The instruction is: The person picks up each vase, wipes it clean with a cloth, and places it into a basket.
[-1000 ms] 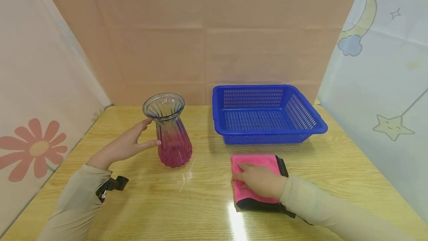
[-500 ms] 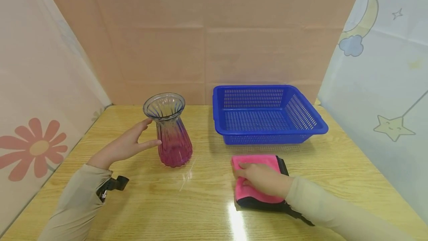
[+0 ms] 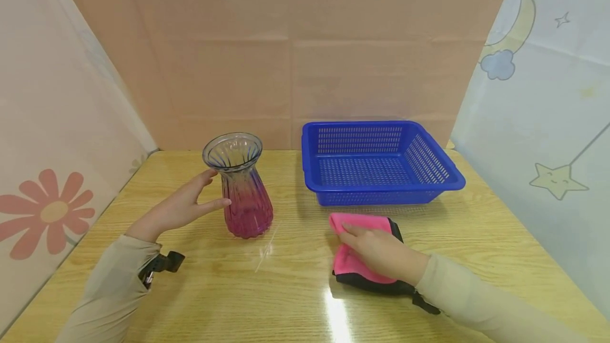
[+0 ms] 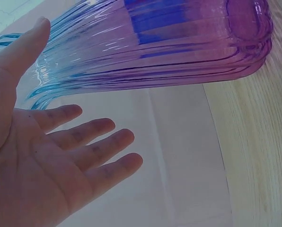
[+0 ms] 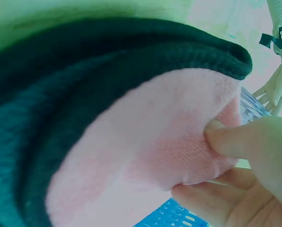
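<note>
A glass vase, bluish at the flared rim and pink-purple below, stands upright on the left of the table. Beside its neck is the left hand, fingers and thumb extended; in the left wrist view the palm holds nothing. A folded pink cloth with black edging is pinched at its left edge by the right hand. The right wrist view shows the thumb on the pink side of the cloth, with fingers behind it.
A blue perforated basket stands at the back right, behind the cloth, with nothing inside. The wooden table is bounded by a peach backdrop and patterned side panels. A black strap device is on the left wrist.
The right hand has closed on the cloth's left edge and lifted it slightly, so the cloth now bends up there. The left hand and vase have not moved.
</note>
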`<state>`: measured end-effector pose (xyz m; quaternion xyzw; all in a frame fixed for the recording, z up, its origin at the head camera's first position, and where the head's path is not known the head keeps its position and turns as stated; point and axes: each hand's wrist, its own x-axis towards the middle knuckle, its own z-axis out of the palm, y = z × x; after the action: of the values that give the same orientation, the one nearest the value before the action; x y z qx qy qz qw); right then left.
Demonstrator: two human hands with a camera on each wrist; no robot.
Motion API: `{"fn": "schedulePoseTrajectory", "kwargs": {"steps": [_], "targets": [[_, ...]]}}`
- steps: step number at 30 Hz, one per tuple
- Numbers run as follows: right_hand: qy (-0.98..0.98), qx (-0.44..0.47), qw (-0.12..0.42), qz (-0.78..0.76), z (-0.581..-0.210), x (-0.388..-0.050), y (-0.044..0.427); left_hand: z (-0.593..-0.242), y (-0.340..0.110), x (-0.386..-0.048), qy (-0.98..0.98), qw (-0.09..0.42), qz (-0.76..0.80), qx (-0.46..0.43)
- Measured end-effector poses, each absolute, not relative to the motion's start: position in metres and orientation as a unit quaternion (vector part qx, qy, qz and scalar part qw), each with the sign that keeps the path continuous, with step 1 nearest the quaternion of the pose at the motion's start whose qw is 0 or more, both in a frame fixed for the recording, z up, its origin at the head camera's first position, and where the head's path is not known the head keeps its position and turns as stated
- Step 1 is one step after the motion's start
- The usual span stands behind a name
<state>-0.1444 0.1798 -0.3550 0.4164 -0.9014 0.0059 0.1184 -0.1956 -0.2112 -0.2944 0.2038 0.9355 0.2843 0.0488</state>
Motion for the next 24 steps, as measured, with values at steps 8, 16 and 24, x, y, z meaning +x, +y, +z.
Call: {"fn": "schedulePoseTrajectory", "kwargs": {"steps": [8,16,24], "targets": [[-0.867,0.442,0.229,-0.001,-0.354,-0.147,0.179,-0.298,-0.211,-0.198,0.934,0.04,0.292,0.2],[-0.857,0.449,0.249,0.047,-0.348,-0.15,0.179,-0.3,-0.205,-0.197,0.928,0.026,0.305,0.21],[-0.846,0.459,0.261,0.075,-0.346,-0.152,0.181,-0.304,-0.201,-0.201,0.916,0.018,0.343,0.209]]}}
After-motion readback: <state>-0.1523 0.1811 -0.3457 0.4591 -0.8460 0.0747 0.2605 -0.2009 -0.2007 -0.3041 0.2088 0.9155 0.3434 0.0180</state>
